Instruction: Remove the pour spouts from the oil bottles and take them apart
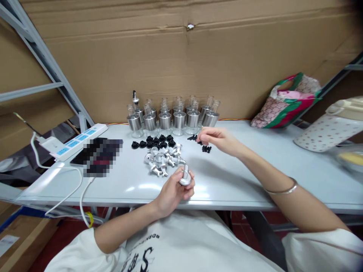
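My left hand [169, 194] is closed around a silver pourer spout [185, 179], its round flange facing up and its tube upright, close to the table's front edge. Over the small black pieces [206, 149] on the right, my right hand [220, 140] has its fingers pinched together; whatever is between the fingertips is too small to make out. A pile of silver pourer spouts [162, 159] lies just beyond my left hand. Behind it sit several black ribbed stoppers [155, 141]. More small black tubes [192, 137] lie left of my right fingertips.
Glass bottles with steel sleeves [179, 120] stand in rows at the back; one bears a pourer [135, 99]. At left are a power strip [81, 140], a blurred-out phone [99, 158] and white cables. A patterned bag [283, 107] and a dotted jug [330, 126] stand at right.
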`<move>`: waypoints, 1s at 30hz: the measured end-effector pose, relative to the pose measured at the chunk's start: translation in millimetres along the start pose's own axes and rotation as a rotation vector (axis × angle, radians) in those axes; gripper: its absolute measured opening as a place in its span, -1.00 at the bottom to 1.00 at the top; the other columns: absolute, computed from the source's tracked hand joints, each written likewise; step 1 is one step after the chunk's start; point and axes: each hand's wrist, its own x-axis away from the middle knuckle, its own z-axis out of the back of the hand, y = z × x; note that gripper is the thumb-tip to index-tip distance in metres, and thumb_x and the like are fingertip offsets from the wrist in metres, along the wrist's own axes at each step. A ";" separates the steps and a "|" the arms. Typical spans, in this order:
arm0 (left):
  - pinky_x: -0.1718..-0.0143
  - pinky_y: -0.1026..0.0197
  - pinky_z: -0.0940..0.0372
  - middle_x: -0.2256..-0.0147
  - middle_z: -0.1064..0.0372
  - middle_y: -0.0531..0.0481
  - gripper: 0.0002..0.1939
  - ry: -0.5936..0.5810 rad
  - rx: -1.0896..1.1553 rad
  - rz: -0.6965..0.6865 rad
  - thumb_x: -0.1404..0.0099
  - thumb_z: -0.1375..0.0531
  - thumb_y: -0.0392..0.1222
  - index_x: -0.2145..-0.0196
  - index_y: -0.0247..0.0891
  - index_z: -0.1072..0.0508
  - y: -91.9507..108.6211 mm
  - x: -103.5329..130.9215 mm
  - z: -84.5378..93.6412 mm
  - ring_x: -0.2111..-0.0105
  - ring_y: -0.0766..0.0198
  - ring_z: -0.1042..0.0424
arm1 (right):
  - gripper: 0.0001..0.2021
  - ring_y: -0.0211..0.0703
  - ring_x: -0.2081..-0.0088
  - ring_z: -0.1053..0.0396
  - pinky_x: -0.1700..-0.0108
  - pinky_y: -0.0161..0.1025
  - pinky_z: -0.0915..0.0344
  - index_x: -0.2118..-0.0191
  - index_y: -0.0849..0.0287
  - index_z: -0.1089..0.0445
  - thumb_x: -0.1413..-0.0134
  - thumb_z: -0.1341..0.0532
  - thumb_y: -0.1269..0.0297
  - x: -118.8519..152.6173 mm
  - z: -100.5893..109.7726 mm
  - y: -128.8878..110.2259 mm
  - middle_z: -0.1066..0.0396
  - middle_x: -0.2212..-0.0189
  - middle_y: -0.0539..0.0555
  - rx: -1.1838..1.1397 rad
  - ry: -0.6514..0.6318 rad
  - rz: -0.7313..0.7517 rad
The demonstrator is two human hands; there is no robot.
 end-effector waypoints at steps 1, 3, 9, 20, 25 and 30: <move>0.54 0.34 0.10 0.58 -0.05 0.18 -0.66 0.007 0.005 -0.004 -0.13 -0.14 0.08 0.37 -0.27 -0.22 0.0 0.1 -0.3 0.64 0.50 -0.03 | -0.54 -0.29 0.48 -0.19 0.41 -0.29 -0.15 0.45 0.21 -0.41 0.03 -0.19 -0.18 -2.2 11.9 4.4 -0.31 0.48 0.03 0.048 0.024 -0.007; 0.52 0.34 0.07 0.56 -0.07 0.16 -0.67 0.015 0.003 -0.010 -0.15 -0.13 0.07 0.35 -0.27 -0.22 -0.3 0.0 -0.4 0.63 0.49 -0.07 | -0.52 -0.22 0.40 -0.25 0.36 -0.26 -0.18 0.42 0.21 -0.45 0.12 -0.24 -0.20 -4.4 33.5 14.9 -0.37 0.42 0.08 0.139 0.016 -0.062; 0.50 0.32 0.03 0.54 -0.10 0.14 -0.69 0.042 -0.008 -0.006 -0.17 -0.13 0.04 0.32 -0.27 -0.23 0.0 -0.1 0.0 0.63 0.48 -0.10 | -0.42 -0.24 0.48 -0.20 0.40 -0.26 -0.15 0.45 0.23 -0.42 0.18 -0.16 -0.30 -0.3 61.9 52.7 -0.34 0.55 0.04 0.396 -0.173 -0.374; 0.50 0.33 0.04 0.58 -0.05 0.16 -0.64 0.050 0.030 0.008 -0.15 -0.17 0.09 0.33 -0.29 -0.26 1.1 0.1 -2.1 0.63 0.48 -0.09 | -0.49 -0.24 0.49 -0.22 0.37 -0.25 -0.17 0.42 0.23 -0.31 0.13 -0.11 -0.22 0.2 49.2 72.8 -0.32 0.57 0.03 0.362 -0.321 -0.475; 0.53 0.35 0.08 0.59 0.00 0.18 -0.48 0.078 0.040 -0.005 -0.09 -0.25 0.19 0.25 -0.35 -0.34 -0.1 -0.7 -1.1 0.62 0.49 -0.01 | -0.50 -0.22 0.50 -0.25 0.39 -0.25 -0.17 0.48 0.19 -0.27 -0.06 0.01 -0.21 -1.0 53.1 55.6 -0.34 0.55 0.06 0.477 -0.214 -0.431; 0.58 0.37 0.14 0.65 0.15 0.26 -0.39 0.126 0.050 0.033 -0.08 -0.19 0.31 0.24 -0.37 -0.36 0.1 -2.4 4.1 0.68 0.54 0.16 | -0.51 -0.21 0.45 -0.26 0.41 -0.29 -0.17 0.30 0.19 -0.31 -0.14 0.01 -0.20 5.7 9.2 10.0 -0.37 0.47 0.05 0.460 0.042 0.113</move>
